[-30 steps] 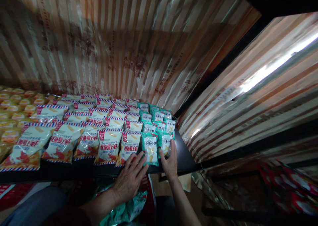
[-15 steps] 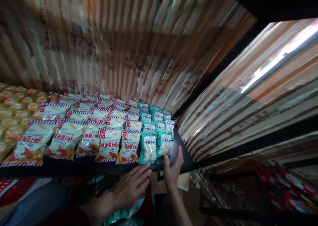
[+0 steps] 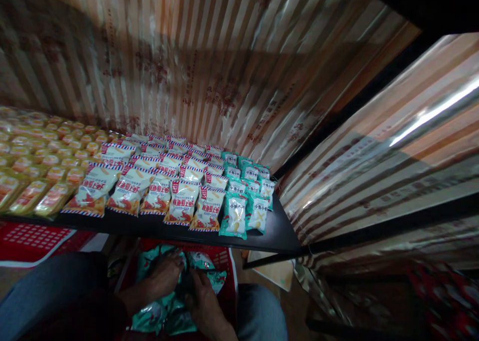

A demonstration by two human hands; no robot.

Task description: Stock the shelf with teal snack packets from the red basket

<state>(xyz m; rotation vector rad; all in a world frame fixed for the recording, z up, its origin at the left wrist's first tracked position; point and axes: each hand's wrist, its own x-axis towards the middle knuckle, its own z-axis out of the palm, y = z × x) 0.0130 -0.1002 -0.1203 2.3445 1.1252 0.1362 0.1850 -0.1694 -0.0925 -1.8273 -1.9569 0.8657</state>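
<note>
My left hand point(image 3: 164, 275) and my right hand point(image 3: 202, 293) are both down in a red crate point(image 3: 229, 261) between my knees, among a heap of teal snack packets point(image 3: 153, 317). The left hand's fingers curl down onto a packet in the heap. The right hand's fingers are buried in the dark among the packets, so their state is unclear. Above the crate, a black shelf point(image 3: 149, 227) carries two short columns of teal packets point(image 3: 235, 220) at its right end. Rows of red-and-white snack packets point(image 3: 183, 206) lie to their left.
Yellow packets point(image 3: 33, 151) fill the shelf's left part. Shiny striped foil sheeting point(image 3: 187, 56) backs the shelf and covers the right side point(image 3: 374, 171). My jeans-clad legs point(image 3: 45, 293) flank the crate. A red sheet point(image 3: 30, 236) lies under the shelf at the left.
Both hands have left the front teal packets on the shelf and dropped into the crate below. The view has tilted down and shifted left.
</note>
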